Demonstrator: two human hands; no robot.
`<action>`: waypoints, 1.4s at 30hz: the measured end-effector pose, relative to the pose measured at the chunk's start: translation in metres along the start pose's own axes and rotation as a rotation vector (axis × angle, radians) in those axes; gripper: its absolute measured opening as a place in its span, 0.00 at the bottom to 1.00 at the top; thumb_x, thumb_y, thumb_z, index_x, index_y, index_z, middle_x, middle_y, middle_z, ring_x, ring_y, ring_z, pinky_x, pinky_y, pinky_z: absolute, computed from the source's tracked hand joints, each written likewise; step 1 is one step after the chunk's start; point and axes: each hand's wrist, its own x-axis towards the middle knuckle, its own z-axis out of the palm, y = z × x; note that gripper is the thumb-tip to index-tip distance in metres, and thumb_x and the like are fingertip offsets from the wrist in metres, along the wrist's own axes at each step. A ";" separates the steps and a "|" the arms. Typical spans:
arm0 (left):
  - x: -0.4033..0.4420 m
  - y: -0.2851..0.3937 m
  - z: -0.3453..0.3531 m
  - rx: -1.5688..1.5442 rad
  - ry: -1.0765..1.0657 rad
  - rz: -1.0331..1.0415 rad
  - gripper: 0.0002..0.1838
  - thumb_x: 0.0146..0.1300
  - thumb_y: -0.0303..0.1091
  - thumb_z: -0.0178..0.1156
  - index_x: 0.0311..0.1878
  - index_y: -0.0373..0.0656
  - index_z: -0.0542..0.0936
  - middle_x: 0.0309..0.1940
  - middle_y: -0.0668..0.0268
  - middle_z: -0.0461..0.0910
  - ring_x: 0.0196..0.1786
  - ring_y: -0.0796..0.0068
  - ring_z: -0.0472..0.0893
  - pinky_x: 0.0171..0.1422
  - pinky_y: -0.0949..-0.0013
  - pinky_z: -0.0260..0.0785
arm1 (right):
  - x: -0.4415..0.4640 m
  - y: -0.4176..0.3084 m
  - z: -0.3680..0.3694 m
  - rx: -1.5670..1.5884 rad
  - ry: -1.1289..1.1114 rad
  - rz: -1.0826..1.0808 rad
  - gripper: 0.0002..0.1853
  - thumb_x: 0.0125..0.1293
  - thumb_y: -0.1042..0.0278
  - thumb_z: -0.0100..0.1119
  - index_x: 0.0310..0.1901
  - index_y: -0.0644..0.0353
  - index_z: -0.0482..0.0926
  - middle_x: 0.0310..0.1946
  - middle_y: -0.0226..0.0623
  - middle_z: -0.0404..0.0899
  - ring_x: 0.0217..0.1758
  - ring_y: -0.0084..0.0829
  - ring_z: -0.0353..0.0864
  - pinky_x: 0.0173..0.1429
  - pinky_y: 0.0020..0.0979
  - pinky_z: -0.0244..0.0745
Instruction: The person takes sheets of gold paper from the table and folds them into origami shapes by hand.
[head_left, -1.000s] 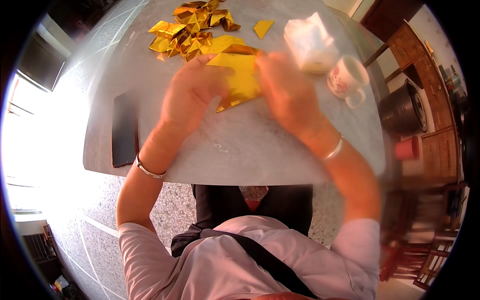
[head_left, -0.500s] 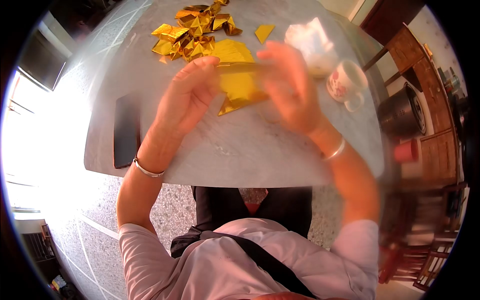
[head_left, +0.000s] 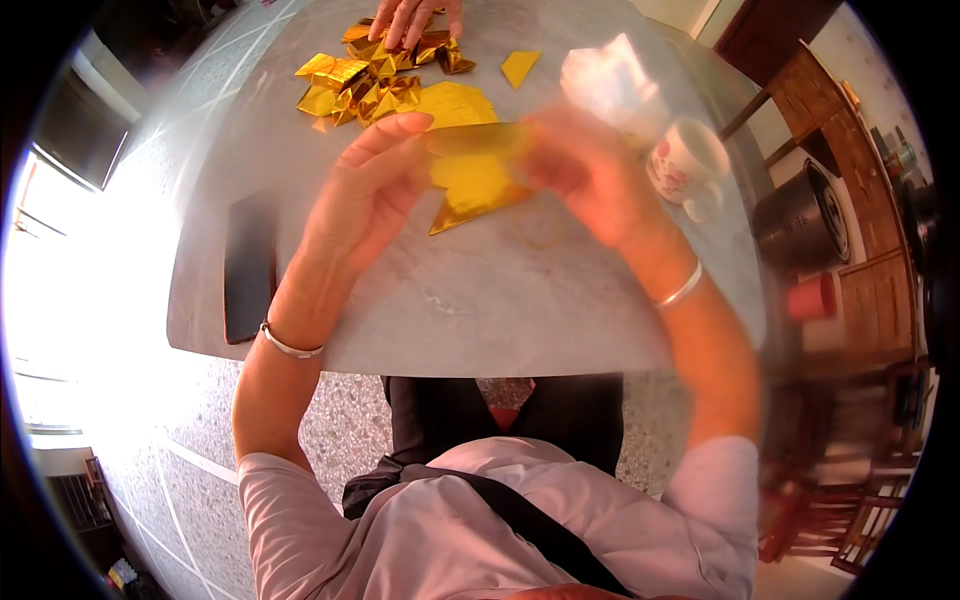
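Observation:
A narrow folded strip of gold paper (head_left: 475, 139) is held level between my two hands, blurred by motion. My left hand (head_left: 378, 180) pinches its left end between thumb and fingers. At the other end, my right hand (head_left: 590, 175) grips it with blurred fingers. Below the strip, gold sheets (head_left: 478, 200) lie on the grey marble table (head_left: 480, 320), one corner pointing down-left. Behind it is another yellow-gold sheet (head_left: 455, 102). A pile of folded gold pieces (head_left: 375, 85) lies farther back, with another person's hand (head_left: 412, 20) on it.
A small gold piece (head_left: 520, 68) lies right of the pile. A white plastic-wrapped pack (head_left: 615, 85) and a flowered mug (head_left: 687, 162) stand at the right. A dark phone (head_left: 250, 268) lies at the left edge. A thin ring (head_left: 538, 232) lies near the sheets.
The gold paper between my hands has become a narrow strip. My right hand, open and raised half a second ago, has come down onto its right end. Another person's hand has appeared over the pile.

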 end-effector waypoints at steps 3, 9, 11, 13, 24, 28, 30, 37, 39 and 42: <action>-0.001 0.001 0.001 0.001 0.001 -0.021 0.10 0.65 0.24 0.53 0.50 0.37 0.75 0.41 0.68 0.76 0.37 0.84 0.74 0.46 0.80 0.70 | 0.001 -0.001 -0.002 0.113 -0.066 0.014 0.09 0.65 0.64 0.58 0.38 0.61 0.77 0.34 0.32 0.78 0.36 0.23 0.79 0.35 0.21 0.69; -0.004 0.003 0.006 0.030 -0.007 -0.102 0.11 0.67 0.26 0.52 0.51 0.33 0.74 0.42 0.67 0.75 0.39 0.83 0.75 0.48 0.79 0.71 | 0.002 -0.001 -0.002 0.196 -0.087 0.019 0.08 0.65 0.64 0.58 0.35 0.60 0.76 0.30 0.31 0.77 0.31 0.21 0.75 0.32 0.20 0.68; -0.005 0.001 0.007 0.053 -0.004 -0.120 0.11 0.67 0.27 0.53 0.50 0.33 0.74 0.41 0.68 0.75 0.39 0.81 0.75 0.47 0.78 0.71 | 0.001 -0.002 -0.001 0.206 -0.090 0.015 0.08 0.66 0.64 0.58 0.35 0.60 0.76 0.29 0.31 0.77 0.29 0.21 0.74 0.31 0.20 0.67; -0.005 -0.001 -0.002 0.030 -0.056 -0.142 0.12 0.66 0.29 0.55 0.50 0.35 0.75 0.41 0.67 0.76 0.38 0.79 0.74 0.47 0.77 0.71 | 0.000 -0.002 0.001 0.220 -0.079 0.022 0.08 0.66 0.64 0.58 0.34 0.59 0.75 0.28 0.31 0.77 0.27 0.21 0.74 0.30 0.20 0.67; -0.013 0.001 0.009 -0.126 -0.247 -0.105 0.09 0.59 0.35 0.64 0.38 0.42 0.77 0.29 0.71 0.77 0.27 0.81 0.69 0.41 0.75 0.67 | -0.022 -0.006 0.028 0.265 -0.075 0.041 0.09 0.66 0.62 0.58 0.34 0.58 0.73 0.25 0.31 0.76 0.22 0.23 0.73 0.25 0.21 0.63; -0.019 0.003 0.018 -0.156 -0.295 -0.052 0.09 0.62 0.35 0.61 0.40 0.39 0.78 0.34 0.67 0.76 0.40 0.72 0.76 0.47 0.69 0.70 | -0.029 -0.001 0.037 0.259 -0.047 -0.002 0.08 0.66 0.63 0.58 0.34 0.57 0.73 0.27 0.32 0.74 0.23 0.25 0.73 0.25 0.22 0.64; -0.020 0.001 0.019 -0.152 -0.359 -0.034 0.10 0.61 0.35 0.62 0.39 0.38 0.78 0.33 0.66 0.75 0.37 0.73 0.75 0.43 0.70 0.70 | -0.032 0.004 0.039 0.251 -0.084 -0.050 0.08 0.67 0.64 0.57 0.35 0.57 0.73 0.28 0.32 0.74 0.23 0.25 0.73 0.25 0.22 0.64; -0.026 0.006 0.032 -0.109 -0.406 0.032 0.14 0.61 0.40 0.63 0.30 0.38 0.76 0.27 0.63 0.73 0.29 0.74 0.70 0.32 0.73 0.62 | -0.044 0.000 0.044 0.295 -0.305 -0.055 0.07 0.68 0.65 0.55 0.38 0.59 0.72 0.30 0.35 0.71 0.24 0.25 0.73 0.27 0.25 0.69; -0.029 0.011 0.033 -0.121 -0.435 0.012 0.14 0.61 0.40 0.63 0.29 0.38 0.76 0.27 0.62 0.74 0.30 0.73 0.71 0.33 0.72 0.63 | -0.043 0.002 0.045 0.368 -0.371 -0.043 0.07 0.68 0.66 0.55 0.38 0.59 0.72 0.30 0.35 0.71 0.24 0.26 0.74 0.27 0.25 0.70; -0.030 0.011 0.035 -0.130 -0.445 0.024 0.14 0.60 0.40 0.63 0.29 0.38 0.76 0.27 0.62 0.74 0.30 0.74 0.72 0.33 0.73 0.63 | -0.043 0.007 0.044 0.379 -0.379 -0.062 0.07 0.68 0.66 0.55 0.38 0.60 0.71 0.31 0.36 0.71 0.25 0.26 0.74 0.27 0.25 0.70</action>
